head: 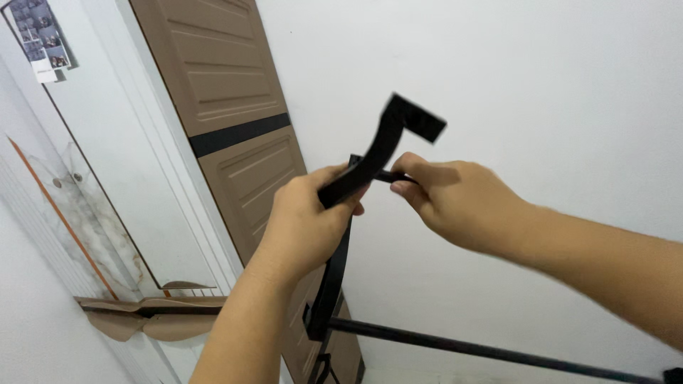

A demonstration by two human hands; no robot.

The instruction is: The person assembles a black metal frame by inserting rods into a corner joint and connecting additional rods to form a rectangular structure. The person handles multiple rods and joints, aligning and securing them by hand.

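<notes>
Hands meet at frame centre against a white wall [541, 78]. Left hand [306, 220] is clamped around a black angled bracket [388, 146] that points to 1 o'clock; right hand [455, 199], at 3 o'clock of it, pinches a thin black rod [391, 176] at the bracket. Black frame bar [455, 346] runs along 5 o'clock, brown door [235, 107] at 10 o'clock. Best practice, judging from this: steady the bracket, keep the rod square, avoid twisting.

Black bracket [377, 153] matt, plastic-looking; rod [484, 348] dark smooth metal; door [235, 107] brown moulded, satin.
</notes>
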